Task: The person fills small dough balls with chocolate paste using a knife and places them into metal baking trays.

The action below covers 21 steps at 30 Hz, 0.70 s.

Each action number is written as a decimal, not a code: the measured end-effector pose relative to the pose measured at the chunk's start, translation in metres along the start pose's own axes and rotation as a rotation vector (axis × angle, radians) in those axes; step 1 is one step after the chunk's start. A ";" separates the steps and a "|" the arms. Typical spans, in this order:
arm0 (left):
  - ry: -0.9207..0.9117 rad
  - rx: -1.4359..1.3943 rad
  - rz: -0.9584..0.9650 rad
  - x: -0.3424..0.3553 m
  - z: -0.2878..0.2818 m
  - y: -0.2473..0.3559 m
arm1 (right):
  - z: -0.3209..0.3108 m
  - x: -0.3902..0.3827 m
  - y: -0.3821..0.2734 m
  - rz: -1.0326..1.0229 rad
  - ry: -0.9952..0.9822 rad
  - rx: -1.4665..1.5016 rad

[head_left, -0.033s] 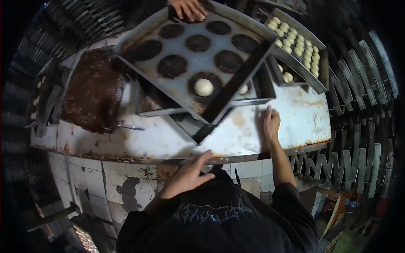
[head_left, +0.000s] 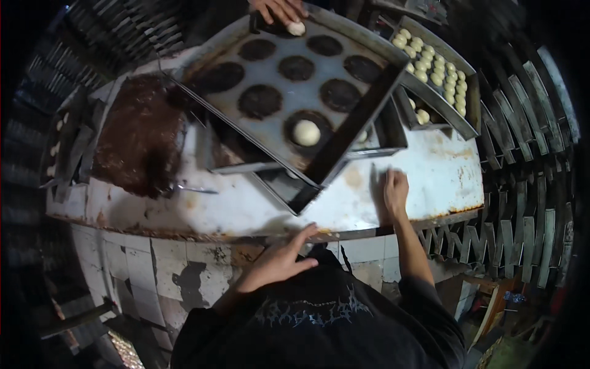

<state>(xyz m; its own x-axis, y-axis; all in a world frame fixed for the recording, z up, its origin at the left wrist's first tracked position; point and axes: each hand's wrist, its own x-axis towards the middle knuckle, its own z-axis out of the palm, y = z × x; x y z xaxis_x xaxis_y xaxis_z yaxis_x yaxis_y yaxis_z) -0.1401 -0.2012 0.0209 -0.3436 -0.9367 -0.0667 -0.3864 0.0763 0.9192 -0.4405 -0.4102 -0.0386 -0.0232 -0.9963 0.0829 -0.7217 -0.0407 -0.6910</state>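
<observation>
The large baking tray (head_left: 289, 92) lies tilted across the white worktop (head_left: 430, 178), its floor marked with dark round patches. One ball of dough (head_left: 306, 132) sits on the patch nearest the tray's front edge.

The right hand (head_left: 395, 192) rests flat on the worktop just to the right of the tray's front corner, palm down, fingers together and stretched out, holding nothing. The left hand (head_left: 279, 261) hangs below the tray, at the worktop's front edge, fingers loosely spread and empty; whether its fingertips touch the edge cannot be told.

At the tray's far rim another person's hand (head_left: 279, 9) comes in, cut off by the top of the picture, with its fingers on a second dough ball (head_left: 296, 28).

Under the tray lie more dark trays, mostly hidden, so their contents are hard to make out; a pale lump (head_left: 362, 136) shows in one beside the tray's right wall. Right of the tray, a narrower tray (head_left: 470, 98) holds rows of small dough balls (head_left: 433, 64). Left of the tray spreads a brown mass (head_left: 135, 132), its nature unclear.
</observation>
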 end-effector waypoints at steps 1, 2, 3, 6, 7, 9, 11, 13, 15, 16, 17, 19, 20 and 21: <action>-0.030 -0.129 0.044 -0.007 -0.013 -0.002 | 0.009 -0.019 -0.007 -0.120 0.069 -0.158; -0.060 -0.100 0.016 -0.015 -0.028 -0.006 | 0.008 -0.038 -0.008 -0.196 0.050 -0.344; -0.078 -0.088 0.023 -0.023 -0.042 -0.011 | 0.003 -0.056 -0.010 -0.213 0.059 -0.538; -0.099 -0.133 -0.133 -0.039 -0.067 -0.022 | -0.051 -0.059 -0.018 0.111 -0.331 -0.398; -0.115 -0.149 -0.126 -0.044 -0.072 -0.025 | -0.072 -0.045 -0.029 0.269 -0.509 -0.130; -0.094 0.105 -0.018 -0.046 -0.073 -0.027 | -0.102 -0.012 -0.074 -0.004 -0.570 0.422; -0.116 0.037 -0.023 -0.040 -0.068 -0.023 | -0.111 0.030 -0.144 -0.408 -0.382 0.166; -0.115 0.026 0.071 -0.028 -0.059 -0.016 | -0.092 0.065 -0.216 -0.694 -0.219 -0.027; -0.117 0.046 0.081 -0.017 -0.049 -0.007 | -0.051 0.095 -0.265 -0.835 -0.163 -0.223; -0.162 -0.002 0.057 -0.011 -0.043 -0.003 | -0.032 0.105 -0.275 -0.813 -0.324 -0.332; -0.166 -0.044 0.086 -0.005 -0.037 -0.001 | -0.019 0.118 -0.276 -0.686 -0.469 -0.502; -0.173 -0.049 0.037 -0.005 -0.029 0.002 | -0.013 0.135 -0.245 -0.724 -0.318 -0.444; -0.166 -0.078 -0.007 -0.006 -0.026 0.002 | -0.021 0.159 -0.227 -0.796 -0.214 -0.299; -0.151 -0.083 -0.029 -0.011 -0.023 0.001 | -0.038 0.178 -0.202 -0.767 -0.104 -0.074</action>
<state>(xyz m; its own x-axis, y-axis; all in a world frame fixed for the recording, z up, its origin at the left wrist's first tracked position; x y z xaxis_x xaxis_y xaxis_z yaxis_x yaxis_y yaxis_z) -0.1170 -0.1987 0.0318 -0.4606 -0.8757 -0.1451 -0.3279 0.0159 0.9446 -0.3251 -0.5766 0.1425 0.5638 -0.6936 0.4485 -0.5540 -0.7203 -0.4175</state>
